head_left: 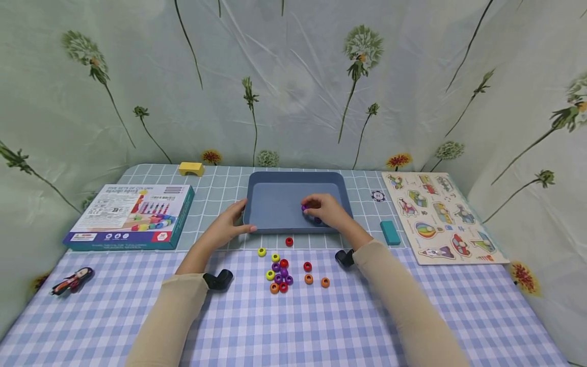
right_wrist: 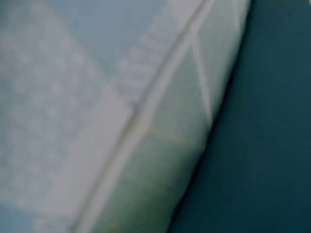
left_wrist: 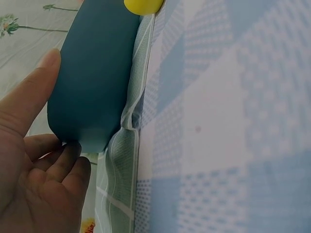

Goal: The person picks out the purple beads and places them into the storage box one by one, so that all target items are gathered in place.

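My right hand (head_left: 324, 210) is over the right part of a blue-grey tray (head_left: 275, 204), pinching a purple bead (head_left: 304, 207) between thumb and fingers. Below that palm, a second purple bead (head_left: 317, 220) lies in the tray, partly covered. At the tray's front left corner, my left hand (head_left: 224, 224) holds the wall, with the thumb at the front rim and the other fingers at the left side. The left wrist view shows its bent fingers (left_wrist: 70, 165) against the tray's end. The right wrist view catches the tray wall (right_wrist: 262, 145) but no hand.
Several red, yellow, purple and orange beads (head_left: 284, 272) lie in front of the tray. Around it are a boxed toy set (head_left: 133, 214), a yellow block (head_left: 191, 168), a teal block (head_left: 390, 232), a wooden puzzle board (head_left: 440, 216) and a small doll figure (head_left: 72, 281).
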A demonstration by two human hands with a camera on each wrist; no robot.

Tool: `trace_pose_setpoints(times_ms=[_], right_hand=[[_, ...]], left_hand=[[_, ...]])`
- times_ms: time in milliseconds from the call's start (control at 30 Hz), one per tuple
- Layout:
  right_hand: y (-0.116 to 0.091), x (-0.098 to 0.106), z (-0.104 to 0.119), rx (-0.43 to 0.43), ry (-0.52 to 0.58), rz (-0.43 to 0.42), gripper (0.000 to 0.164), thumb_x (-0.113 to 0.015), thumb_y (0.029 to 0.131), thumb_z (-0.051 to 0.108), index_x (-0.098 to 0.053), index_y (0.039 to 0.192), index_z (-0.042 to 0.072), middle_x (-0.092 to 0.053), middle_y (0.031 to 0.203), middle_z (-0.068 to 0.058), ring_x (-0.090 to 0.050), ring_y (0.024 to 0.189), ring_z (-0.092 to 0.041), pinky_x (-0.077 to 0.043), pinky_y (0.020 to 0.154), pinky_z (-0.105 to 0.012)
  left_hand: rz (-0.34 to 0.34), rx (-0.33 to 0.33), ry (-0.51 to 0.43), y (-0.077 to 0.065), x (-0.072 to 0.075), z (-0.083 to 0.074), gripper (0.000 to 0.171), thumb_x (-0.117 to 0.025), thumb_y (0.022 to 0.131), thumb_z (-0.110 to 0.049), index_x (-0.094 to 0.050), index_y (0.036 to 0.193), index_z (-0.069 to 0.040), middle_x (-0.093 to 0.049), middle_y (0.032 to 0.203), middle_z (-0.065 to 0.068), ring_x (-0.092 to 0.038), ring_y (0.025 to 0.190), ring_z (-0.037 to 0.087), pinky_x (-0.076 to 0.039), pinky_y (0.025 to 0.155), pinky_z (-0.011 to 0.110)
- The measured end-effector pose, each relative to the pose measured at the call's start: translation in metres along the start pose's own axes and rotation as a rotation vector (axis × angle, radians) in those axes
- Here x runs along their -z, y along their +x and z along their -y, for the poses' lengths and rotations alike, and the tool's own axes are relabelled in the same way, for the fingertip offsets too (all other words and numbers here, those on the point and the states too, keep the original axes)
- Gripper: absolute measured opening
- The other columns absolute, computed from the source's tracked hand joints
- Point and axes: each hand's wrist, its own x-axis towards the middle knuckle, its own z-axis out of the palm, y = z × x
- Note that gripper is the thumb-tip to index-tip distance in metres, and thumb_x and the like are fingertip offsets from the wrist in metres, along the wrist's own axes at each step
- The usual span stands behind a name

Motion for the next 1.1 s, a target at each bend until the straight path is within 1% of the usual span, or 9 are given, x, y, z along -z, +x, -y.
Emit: trace_pose_setpoints(times_ms=[200, 300, 467, 633, 733, 833, 900, 967, 1100], right_hand=[[0.007, -0.003, 0.0, -0.012, -0.174, 0.023, 0.021, -0.06, 0.074, 0.009, -0.06, 0.095, 0.005, -0.059, 0.088, -0.001, -0.052, 0.081, -0.011, -0.043, 0.073, -0.027], [0.007, -0.004, 0.002, -0.017, -0.197, 0.04, 0.021, -0.06, 0.074, 0.008, -0.06, 0.095, 0.005, -0.058, 0.089, -0.003, -0.052, 0.082, -0.012, -0.042, 0.074, -0.027], [0.001, -0.004, 0.009, 0.006, -0.145, 0.031, 0.026, -0.06, 0.075, 0.011, -0.057, 0.1, 0.003, -0.056, 0.097, -0.005, -0.051, 0.089, -0.016, -0.042, 0.077, -0.028], [-0.02, -0.005, 0.027, 0.131, -0.033, -0.004, 0.031, -0.06, 0.075, 0.018, -0.055, 0.103, 0.006, -0.054, 0.101, -0.007, -0.05, 0.091, -0.021, -0.042, 0.077, -0.031], [-0.04, -0.008, 0.05, 0.218, 0.043, 0.002, 0.03, -0.062, 0.074, 0.012, -0.055, 0.101, 0.002, -0.055, 0.097, -0.009, -0.051, 0.087, -0.022, -0.043, 0.076, -0.035], [-0.062, -0.014, 0.07, 0.255, 0.129, 0.076, 0.029, -0.061, 0.072, 0.004, -0.053, 0.099, -0.003, -0.055, 0.095, -0.011, -0.05, 0.088, -0.027, -0.041, 0.078, -0.04], [-0.074, -0.02, 0.075, 0.269, 0.165, 0.141, 0.029, -0.061, 0.072, 0.002, -0.052, 0.1, -0.005, -0.054, 0.096, -0.013, -0.05, 0.088, -0.029, -0.041, 0.078, -0.04], [-0.083, -0.026, 0.075, 0.248, 0.185, 0.207, 0.029, -0.061, 0.073, 0.003, -0.052, 0.1, -0.004, -0.053, 0.096, -0.014, -0.049, 0.089, -0.03, -0.041, 0.078, -0.039], [-0.092, -0.038, 0.064, 0.183, 0.175, 0.317, 0.028, -0.062, 0.073, 0.007, -0.054, 0.1, 0.001, -0.055, 0.097, -0.011, -0.05, 0.089, -0.025, -0.041, 0.078, -0.037]], left_hand=[[0.002, 0.007, 0.006, 0.0, 0.0, 0.0, 0.085, -0.063, 0.07, -0.035, -0.011, 0.134, -0.014, -0.011, 0.136, 0.01, -0.016, 0.121, 0.025, -0.022, 0.095, 0.038], [0.0, 0.008, 0.008, 0.0, 0.0, 0.001, 0.085, -0.063, 0.07, -0.035, -0.011, 0.134, -0.014, -0.011, 0.136, 0.01, -0.016, 0.121, 0.026, -0.023, 0.095, 0.038], [0.001, 0.01, 0.001, 0.0, -0.001, 0.001, 0.086, -0.063, 0.07, -0.036, -0.011, 0.134, -0.014, -0.011, 0.136, 0.01, -0.017, 0.121, 0.026, -0.023, 0.095, 0.039], [-0.002, -0.003, -0.007, 0.001, -0.001, 0.001, 0.085, -0.063, 0.07, -0.035, -0.012, 0.134, -0.013, -0.011, 0.136, 0.009, -0.016, 0.121, 0.025, -0.022, 0.095, 0.037], [-0.006, -0.024, -0.015, 0.001, -0.001, 0.001, 0.084, -0.063, 0.07, -0.033, -0.012, 0.133, -0.012, -0.012, 0.136, 0.01, -0.016, 0.121, 0.024, -0.022, 0.096, 0.037], [-0.011, -0.033, -0.023, 0.0, -0.002, 0.001, 0.083, -0.064, 0.07, -0.032, -0.014, 0.133, -0.011, -0.013, 0.136, 0.009, -0.016, 0.121, 0.024, -0.022, 0.096, 0.037], [-0.009, -0.033, -0.023, 0.0, -0.001, 0.001, 0.083, -0.063, 0.07, -0.032, -0.013, 0.133, -0.011, -0.013, 0.136, 0.009, -0.016, 0.121, 0.024, -0.022, 0.096, 0.037], [-0.01, -0.026, -0.02, 0.0, -0.001, 0.001, 0.083, -0.063, 0.07, -0.032, -0.014, 0.133, -0.012, -0.013, 0.136, 0.009, -0.016, 0.122, 0.023, -0.022, 0.096, 0.037], [-0.008, -0.024, -0.019, 0.0, -0.001, 0.001, 0.083, -0.063, 0.07, -0.033, -0.013, 0.133, -0.012, -0.012, 0.136, 0.009, -0.016, 0.122, 0.024, -0.022, 0.096, 0.037]])
